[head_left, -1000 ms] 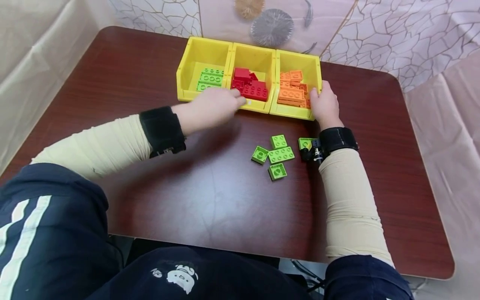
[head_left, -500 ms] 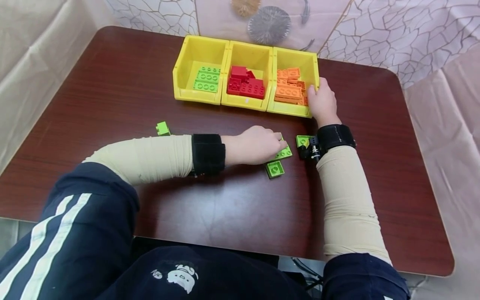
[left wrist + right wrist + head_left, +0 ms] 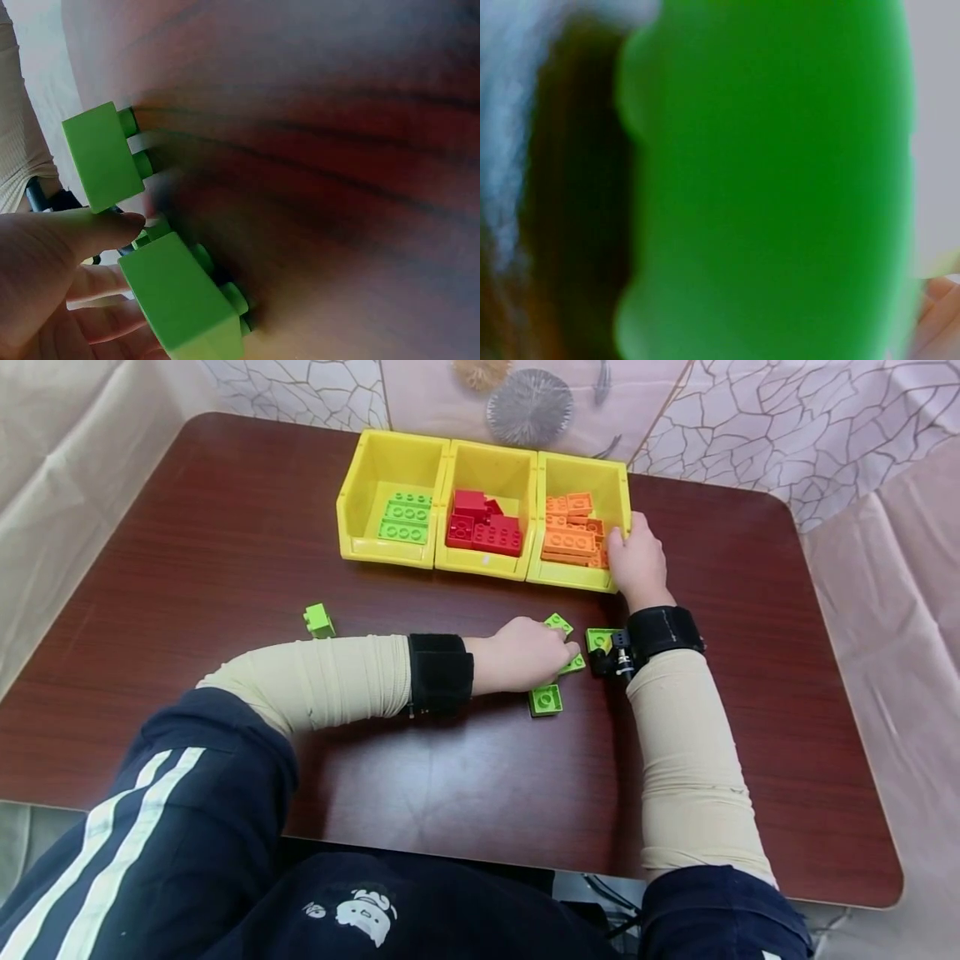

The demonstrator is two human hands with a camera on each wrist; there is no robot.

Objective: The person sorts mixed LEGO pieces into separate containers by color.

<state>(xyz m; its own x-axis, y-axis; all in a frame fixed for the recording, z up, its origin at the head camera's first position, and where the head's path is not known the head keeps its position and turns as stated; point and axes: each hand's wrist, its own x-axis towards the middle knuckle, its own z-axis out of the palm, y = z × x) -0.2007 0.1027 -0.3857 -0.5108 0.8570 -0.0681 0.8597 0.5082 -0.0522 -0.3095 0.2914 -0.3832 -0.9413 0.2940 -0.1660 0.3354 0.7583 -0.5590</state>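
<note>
My left hand reaches over a cluster of green toy building bricks, curled fingertips at a green eight-stud brick, which it mostly covers. A smaller green brick lies beyond the fingers and an upturned one on the near side. In the left wrist view, the thumb and fingers stand behind a green brick with its studs downward. My right hand grips the right wall of the yellow bin holding orange bricks, thumb over the rim.
Joined yellow bins hold green bricks on the left and red bricks in the middle. A lone green brick lies by the left forearm. Another green brick sits beside the right wrist camera.
My left hand has come from the front of the bins down and right to the green cluster; the far small brick has shifted. My right hand stays on the bin.
</note>
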